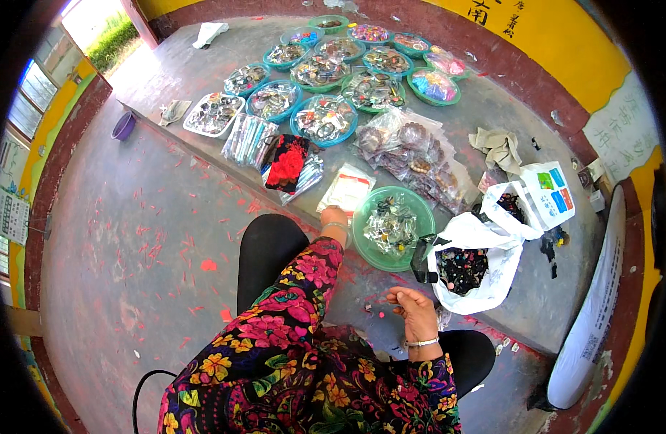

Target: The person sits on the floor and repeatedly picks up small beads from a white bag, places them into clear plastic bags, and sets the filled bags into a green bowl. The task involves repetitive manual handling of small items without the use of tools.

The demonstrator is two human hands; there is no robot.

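My left hand [334,216] reaches to the near edge of a red-and-white packet [347,190] in clear plastic; its fingers are hidden. Right of it stands a green plastic basin [360,230] holding small clear bags [391,226] with dark and pale contents. My right hand [417,318], a bracelet at its wrist, is raised over my lap in front of the basin. Its fingers are loosely bent, thumb and forefinger apart, and nothing shows in them. Close by on the right, a white plastic bag [492,288] gapes around many small black pieces [462,269].
Several basins [323,123] full of bagged trinkets stand farther back on a raised floor. Bagged brown beaded rings [420,148] lie nearer, beside a red-and-black cloth pouch [288,163]. A second white bag [539,199] is at right. Red scraps [208,265] litter the lower floor.
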